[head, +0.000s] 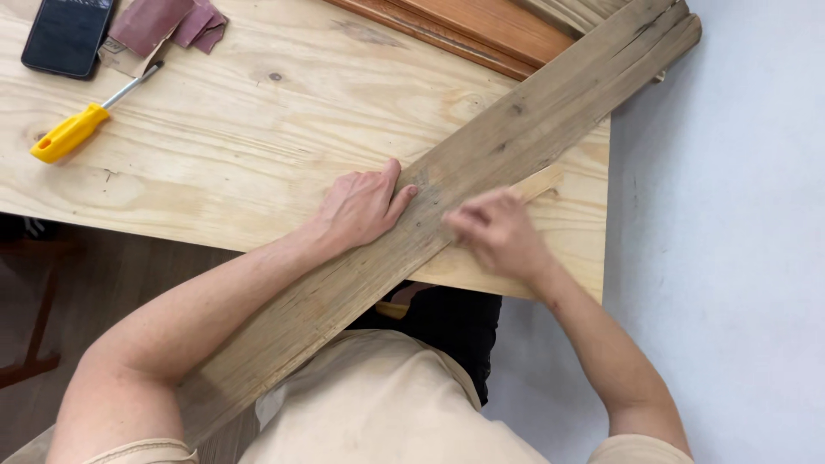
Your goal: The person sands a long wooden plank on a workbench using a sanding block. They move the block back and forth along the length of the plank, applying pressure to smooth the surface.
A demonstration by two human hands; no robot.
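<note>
Weathered grey plank [481, 172] lies diagonally under left hand [361, 206] and blurred right hand [498, 232].

Weathered grey plank [481, 163] lying diagonally across plywood tabletop [258, 146]

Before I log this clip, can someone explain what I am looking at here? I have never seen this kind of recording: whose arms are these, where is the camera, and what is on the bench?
There is no machine here: the single picture comes from a camera worn on a person's head, looking down at their own two bare arms. The left hand presses flat on a long weathered grey-brown wooden plank that lies diagonally across a pale plywood tabletop, one end over the person's lap. The right hand is blurred, its fingers at the plank's near edge; whether it holds anything cannot be told. A thin pale strip of wood shows just beyond it. At the far left lie a yellow-handled screwdriver, a black phone and reddish-brown sandpaper pieces. An orange-brown wooden frame sits at the far edge.
</note>
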